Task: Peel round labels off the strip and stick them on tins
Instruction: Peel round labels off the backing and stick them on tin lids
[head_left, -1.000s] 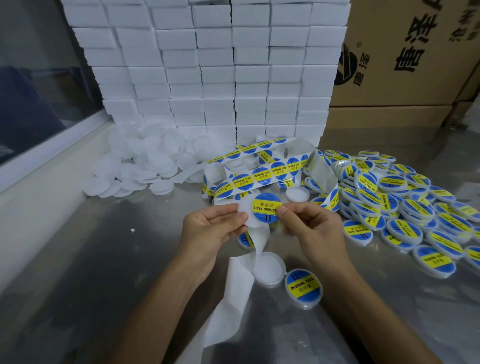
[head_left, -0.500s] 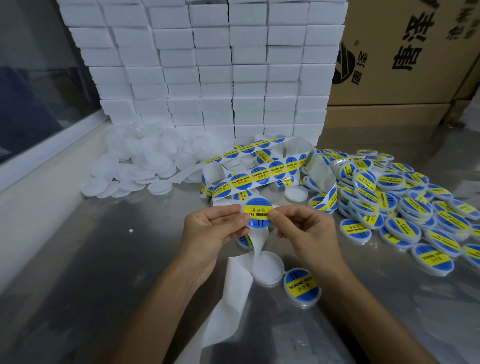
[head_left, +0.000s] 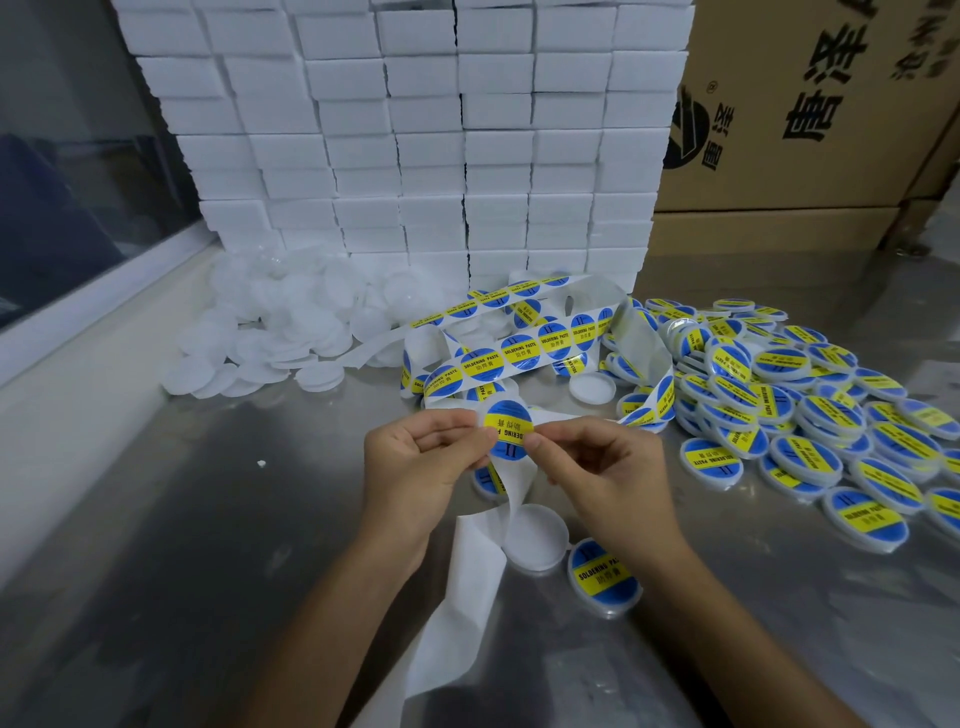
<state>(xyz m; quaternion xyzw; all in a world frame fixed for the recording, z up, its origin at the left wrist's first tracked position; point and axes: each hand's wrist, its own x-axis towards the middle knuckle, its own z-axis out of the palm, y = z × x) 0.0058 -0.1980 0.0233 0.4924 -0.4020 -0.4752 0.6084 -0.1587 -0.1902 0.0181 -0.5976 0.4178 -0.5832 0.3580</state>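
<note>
Far left: heap of unlabelled white tins (head_left: 270, 338) by window ledge. Centre: left hand (head_left: 421, 462) pinching backing strip (head_left: 467, 577), right hand (head_left: 597, 467) pinching round label (head_left: 508, 430) edge, hands close together above table (head_left: 182, 545). Below: bare tin (head_left: 535, 535), labelled tin (head_left: 605, 577). Right: labelled pile (head_left: 789, 395).

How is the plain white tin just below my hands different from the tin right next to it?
The plain white tin has a bare top; the labelled tin to its right already carries a blue and yellow label. The backing strip overlaps the plain one's edge, while the labelled one lies clear of it. Both are round, flat, and rest on the metal table.
</note>
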